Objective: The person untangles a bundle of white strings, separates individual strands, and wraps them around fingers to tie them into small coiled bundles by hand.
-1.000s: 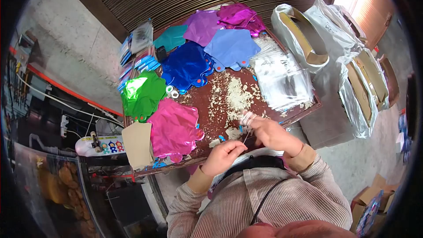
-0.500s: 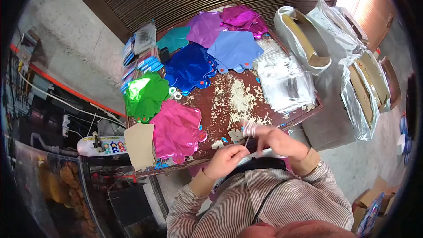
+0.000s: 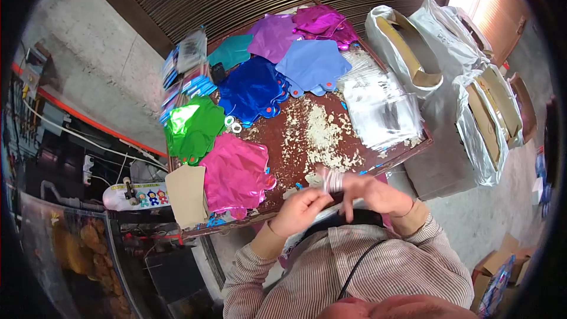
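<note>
Loops of thin white ribbon are wound around the outstretched fingers of my right hand, just above the table's front edge. The fingertips are blurred by motion. Close beside it, my left hand is closed in a pinch at the ribbon, with its thumb and forefinger together. A pile of pink foil balloons, flat and uninflated, lies nearest to my left hand. Two small white ribbon rolls rest farther back, between the green foil balloons and the dark blue foil balloons.
Light blue, purple, magenta and teal foil balloons lie at the back of the worn table. Clear plastic sleeves cover its right side. Lined boxes stand to the right, a skateboard at left.
The ribbon loops on my right hand have shifted slightly down, and both hands have come closer together at the ribbon. The balloons and sleeves stay where they were.
</note>
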### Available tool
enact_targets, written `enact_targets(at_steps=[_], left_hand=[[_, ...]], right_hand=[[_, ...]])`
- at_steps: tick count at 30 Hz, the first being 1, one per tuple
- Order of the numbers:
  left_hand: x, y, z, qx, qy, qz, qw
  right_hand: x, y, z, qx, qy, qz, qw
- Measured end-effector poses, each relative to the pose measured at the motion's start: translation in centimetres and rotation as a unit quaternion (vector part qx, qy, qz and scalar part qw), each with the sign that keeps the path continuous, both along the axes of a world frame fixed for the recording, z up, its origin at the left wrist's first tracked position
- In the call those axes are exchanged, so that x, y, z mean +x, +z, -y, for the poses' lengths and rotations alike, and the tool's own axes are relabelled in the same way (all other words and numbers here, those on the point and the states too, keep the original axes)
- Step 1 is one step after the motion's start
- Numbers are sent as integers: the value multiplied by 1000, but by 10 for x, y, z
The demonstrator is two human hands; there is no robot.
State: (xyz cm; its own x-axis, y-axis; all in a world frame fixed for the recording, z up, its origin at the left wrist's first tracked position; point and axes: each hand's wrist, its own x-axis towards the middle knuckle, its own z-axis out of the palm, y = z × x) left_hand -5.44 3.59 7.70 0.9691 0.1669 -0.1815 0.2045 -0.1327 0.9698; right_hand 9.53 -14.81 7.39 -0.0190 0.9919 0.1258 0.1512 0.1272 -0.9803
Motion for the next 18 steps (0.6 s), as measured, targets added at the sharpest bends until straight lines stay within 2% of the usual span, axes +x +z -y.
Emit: enact_targets(at_steps=[1, 3, 4, 5, 6, 7, 8, 9, 11, 13, 14, 16, 18], left_hand=[[1, 3, 1, 24, -20, 17, 999], [3, 5, 1, 72, -60, 53, 994], [5, 1, 1, 71, -59, 54, 994], [4, -9, 0, 49, -49, 51, 996], [4, -20, -2, 28, -38, 50, 998], [5, -29, -4, 7, -26, 50, 998], [5, -35, -5, -13, -14, 51, 999], [5, -31, -4, -13, -15, 50, 999], [2, -11, -4, 11, -21, 31, 999], [3, 1, -3, 33, -19, 15, 999], [3, 0, -2, 31, -16, 13, 999], [7, -7, 3, 48, -43, 46, 997], [12, -9, 5, 69, -79, 80, 991]], right_hand=[[1, 5, -1, -38, -66, 100, 992], [2, 12, -2, -114, -193, 294, 929], [2, 13, -1, -114, -193, 295, 929], [-2, 11, 2, -96, -146, 125, 977], [-6, 10, 4, -73, -96, -49, 992], [-9, 9, 6, -48, -41, -220, 973], [-9, 9, 7, -22, 15, -384, 923], [-7, 11, 8, -21, 14, -384, 923], [2, 20, 9, -101, -21, -150, 983], [10, 27, 9, -179, -48, 98, 978], [8, 28, 9, -181, -45, 97, 978], [-2, 30, 3, -136, -129, -20, 982], [-9, 30, 0, -84, -218, -137, 963]])
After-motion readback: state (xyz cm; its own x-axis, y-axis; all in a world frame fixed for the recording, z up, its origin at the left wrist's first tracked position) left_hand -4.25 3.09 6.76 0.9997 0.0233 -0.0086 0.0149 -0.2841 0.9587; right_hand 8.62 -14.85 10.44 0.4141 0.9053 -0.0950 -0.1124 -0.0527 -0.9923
